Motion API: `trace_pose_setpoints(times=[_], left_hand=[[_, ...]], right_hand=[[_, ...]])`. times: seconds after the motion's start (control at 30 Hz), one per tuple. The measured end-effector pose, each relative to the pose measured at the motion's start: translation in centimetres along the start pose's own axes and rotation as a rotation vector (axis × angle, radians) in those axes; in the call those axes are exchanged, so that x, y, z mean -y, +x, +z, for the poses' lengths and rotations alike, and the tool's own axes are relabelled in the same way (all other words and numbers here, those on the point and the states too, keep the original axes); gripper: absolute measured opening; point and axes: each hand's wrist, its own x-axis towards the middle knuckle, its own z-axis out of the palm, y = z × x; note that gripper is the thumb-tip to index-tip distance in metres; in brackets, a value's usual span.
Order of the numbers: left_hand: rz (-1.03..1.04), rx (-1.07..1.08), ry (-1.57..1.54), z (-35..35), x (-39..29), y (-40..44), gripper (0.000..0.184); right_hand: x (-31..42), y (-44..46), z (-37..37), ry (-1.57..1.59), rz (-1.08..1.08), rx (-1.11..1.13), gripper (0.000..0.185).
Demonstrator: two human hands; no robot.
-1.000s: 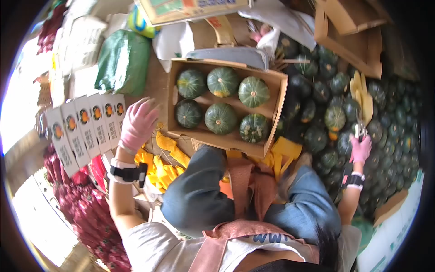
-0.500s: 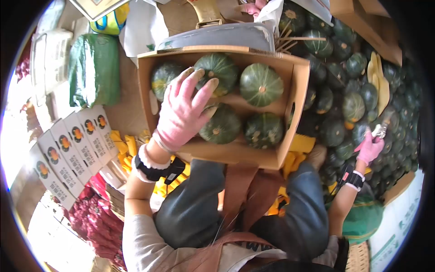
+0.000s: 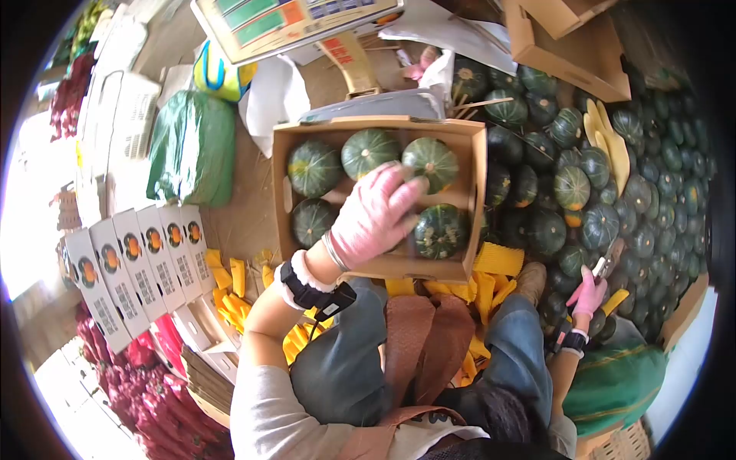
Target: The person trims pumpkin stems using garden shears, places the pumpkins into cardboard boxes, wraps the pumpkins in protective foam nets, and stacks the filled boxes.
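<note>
My left hand [image 3: 373,218], in a pink glove, reaches over an open cardboard box [image 3: 282,222] from its lower edge. Its fingers are spread and slightly blurred, near a striped green squash [image 3: 431,159]. The hand hides the lower middle of the box. Other dark green squashes [image 3: 314,169] lie in two rows around it. Off to the right, my right hand [image 3: 588,294], also gloved in pink, is closed on metal hand shears [image 3: 607,261] held above the heap of squashes.
A large squash pile [image 3: 571,188] lies on the right, with yellow gloves [image 3: 606,142] on it. Behind the box stands a scale display [image 3: 295,23]. White printed cartons [image 3: 138,261] and a green bundle [image 3: 192,149] are at left, yellow netting [image 3: 498,261] below the box.
My left hand has come from beside the box to over its upper left squashes, then moved right and down across it. My right hand has kept the shears and dropped lower along the pile.
</note>
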Motion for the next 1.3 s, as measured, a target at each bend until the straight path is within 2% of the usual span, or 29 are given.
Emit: trace_pose_setpoints(times=[0.03, 0.07, 0.1, 0.17, 0.23, 0.3, 0.37, 0.4, 0.5, 0.57, 0.67, 0.8, 0.83, 0.9, 0.97, 1.0, 1.17, 1.23, 1.27, 1.3], left_hand=[[-0.038, -0.053, 0.013, 0.2, 0.0, 1.1, 0.059], [-0.045, -0.04, 0.071, 0.4, 0.0, 2.0, 0.062], [-0.029, 0.01, 0.065, 0.4, 0.0, 3.2, 0.062], [0.049, 0.125, 0.174, 2.1, 0.8, 5.0, 0.064], [0.008, 0.201, 0.243, 4.0, 0.9, 6.6, 0.076], [-0.005, 0.205, 0.304, 5.2, 1.4, 6.8, 0.08], [0.035, 0.147, 0.319, 4.9, 0.9, 7.0, 0.072], [0.042, 0.152, 0.318, 4.5, 0.4, 7.2, 0.07], [0.075, 0.271, 0.451, 2.4, -1.4, 7.4, 0.069], [0.124, 0.344, 0.509, -0.1, -3.5, 8.2, 0.066], [0.177, 0.427, 0.564, -3.3, -6.1, 10.3, 0.068], [0.217, 0.505, 0.564, -4.8, -10.3, 16.0, 0.068], [0.231, 0.498, 0.508, -3.9, -11.4, 17.9, 0.068], [0.116, 0.51, 0.151, -1.3, -12.9, 20.5, 0.071], [0.16, 0.489, 0.01, 1.8, -12.8, 21.8, 0.076], [0.123, 0.509, 0.001, 3.1, -13.9, 22.4, 0.077], [0.059, 0.359, 0.014, 11.4, -11.7, 22.4, 0.082], [-0.103, 0.42, -0.033, 12.9, -11.4, 22.3, 0.085], [-0.102, 0.39, 0.036, 13.6, -10.9, 22.2, 0.085], [-0.091, 0.368, 0.098, 14.5, -10.5, 22.3, 0.085]], right_hand=[[2.9, -1.7, 0.1, 0.165, 0.07, 0.039, 0.048], [6.8, -3.1, -0.9, 0.32, 0.293, 0.243, 0.045], [2.9, -1.6, 0.5, 0.303, 0.192, 0.069, 0.041], [4.2, -2.3, 0.1, 0.207, 0.089, 0.029, 0.041], [5.7, -3.0, -0.8, 0.002, -0.052, -0.064, 0.047], [2.1, -1.3, 0.1, -0.06, -0.035, -0.025, 0.057], [2.5, -0.9, 0.2, -0.084, 0.129, 0.025, 0.063], [2.8, -0.8, 0.0, -0.12, 0.139, 0.01, 0.064], [3.1, 0.1, -0.9, -0.083, 0.226, 0.12, 0.065], [3.2, 0.1, -0.8, -0.208, 0.209, 0.118, 0.067], [1.9, -0.2, 0.0, -0.164, 0.189, 0.066, 0.066], [3.9, -0.7, -0.6, -0.147, 0.213, 0.061, 0.065], [4.3, -0.3, -0.9, -0.151, 0.253, 0.063, 0.064], [4.0, 0.5, 0.2, -0.145, 0.23, 0.08, 0.065], [3.7, -0.5, -0.6, -0.155, 0.23, 0.09, 0.06], [2.2, -0.4, -0.1, -0.086, 0.177, 0.048, 0.058], [1.4, -0.1, -1.5, 0.082, 0.152, 0.161, 0.051], [-0.6, 0.2, -1.3, 0.271, 0.103, 0.225, 0.055], [-1.4, 0.3, -1.3, 0.395, 0.046, 0.275, 0.053], [-1.0, 0.1, -1.9, 0.398, 0.088, 0.304, 0.053]])
